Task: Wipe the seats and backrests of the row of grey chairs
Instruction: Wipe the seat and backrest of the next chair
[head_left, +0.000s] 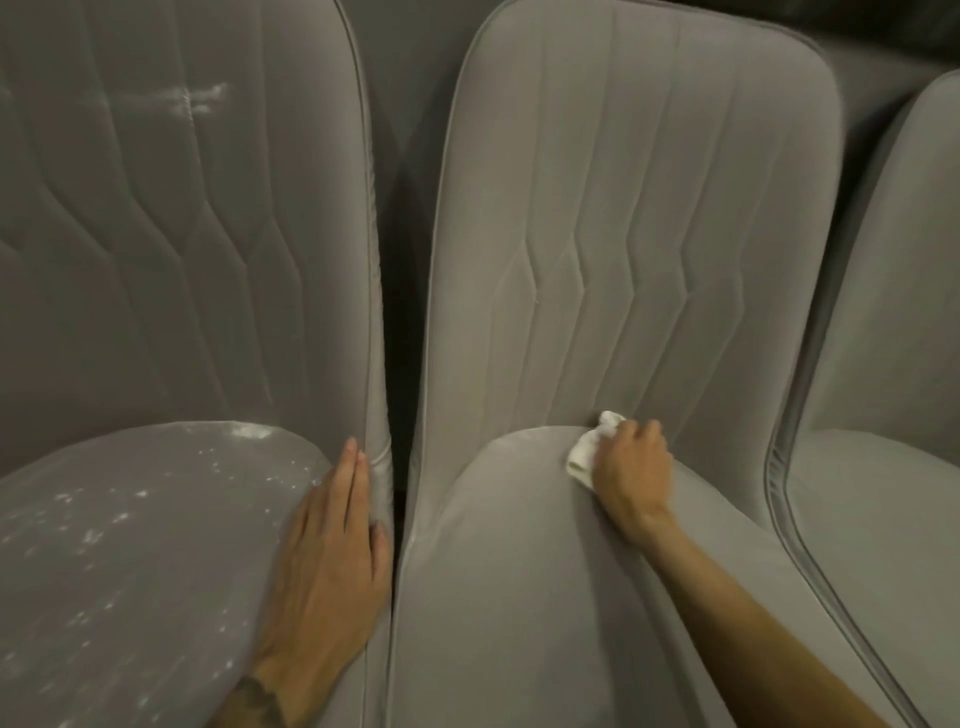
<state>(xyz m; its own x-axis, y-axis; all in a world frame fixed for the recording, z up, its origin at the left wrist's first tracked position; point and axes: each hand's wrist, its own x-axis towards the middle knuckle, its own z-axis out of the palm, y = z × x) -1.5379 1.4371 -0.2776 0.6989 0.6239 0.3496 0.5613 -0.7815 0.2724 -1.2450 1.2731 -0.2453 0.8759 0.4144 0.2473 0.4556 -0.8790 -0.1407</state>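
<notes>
Three grey upholstered chairs stand side by side. My right hand (631, 470) grips a small white cloth (589, 447) and presses it where the middle chair's seat (519, 571) meets its quilted backrest (623, 234). My left hand (332, 545) lies flat with straight fingers along the right edge of the left chair's seat (130, 545). That seat carries many white dusty specks, and white smears mark its backrest (156, 208) near the top.
A narrow dark gap (397, 364) separates the left and middle chairs. A third grey chair (883, 493) stands at the right edge, only partly in view. More grey upholstery shows behind the backrests.
</notes>
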